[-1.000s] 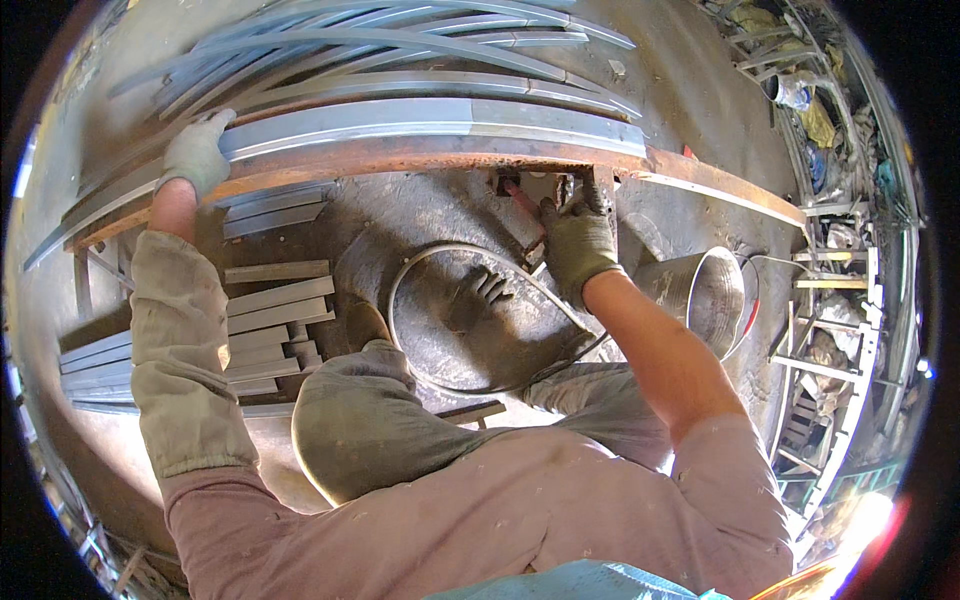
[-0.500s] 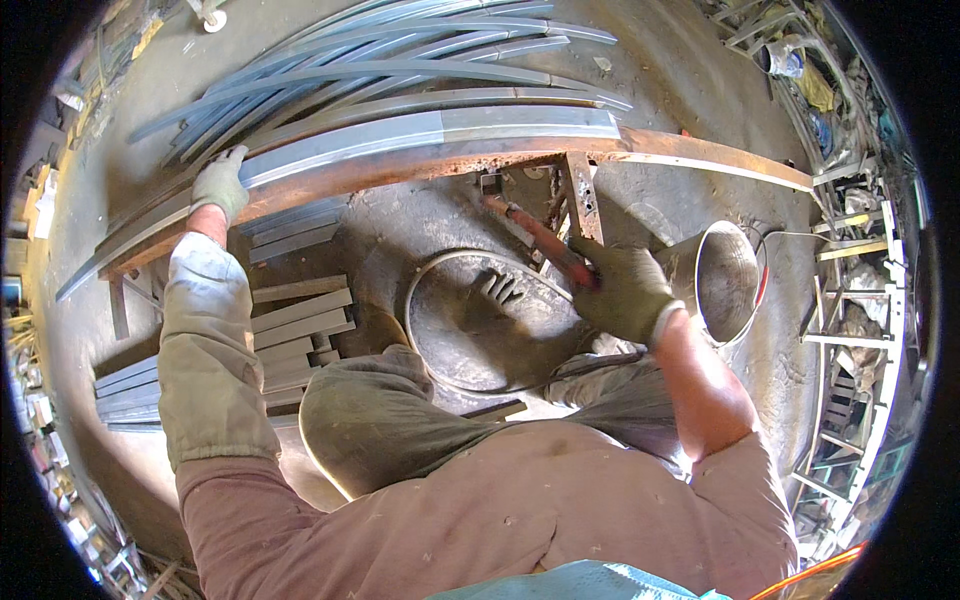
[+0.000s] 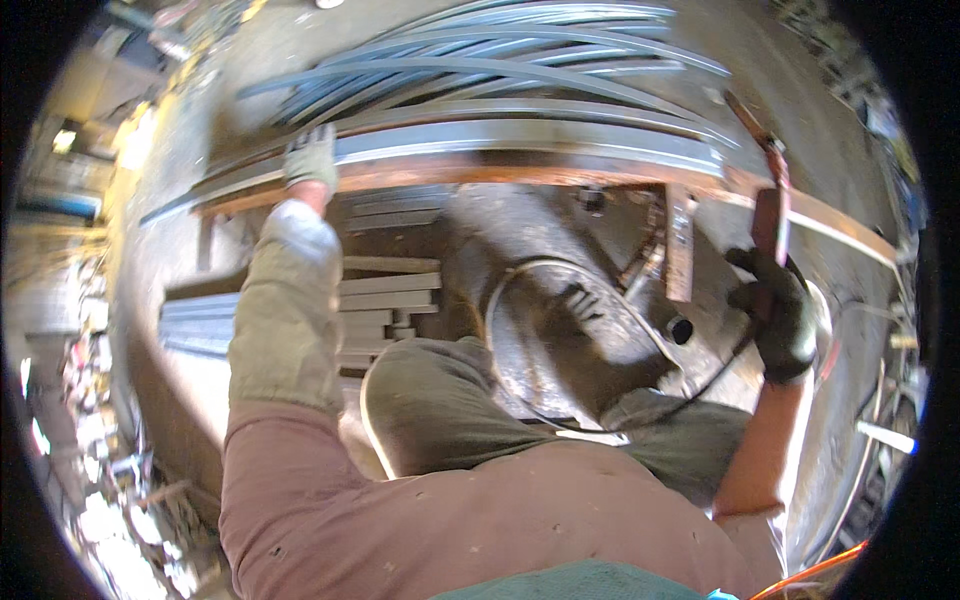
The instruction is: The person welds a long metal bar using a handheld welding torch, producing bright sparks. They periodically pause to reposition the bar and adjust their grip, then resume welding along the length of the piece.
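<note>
Electrode holder, one only, sits in the curled right hand; the left hand, grip unclear, lies on grey steel along one rusty beam.

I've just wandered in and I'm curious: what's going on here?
A person is working with metal. The gloved left hand rests on a long grey bar lying along a rusty beam; whether it grips is unclear. The gloved right hand holds a red-handled tool out to the right, pointing away from the body. A dark cable runs near that hand. More long bars lie beyond the beam.
</note>
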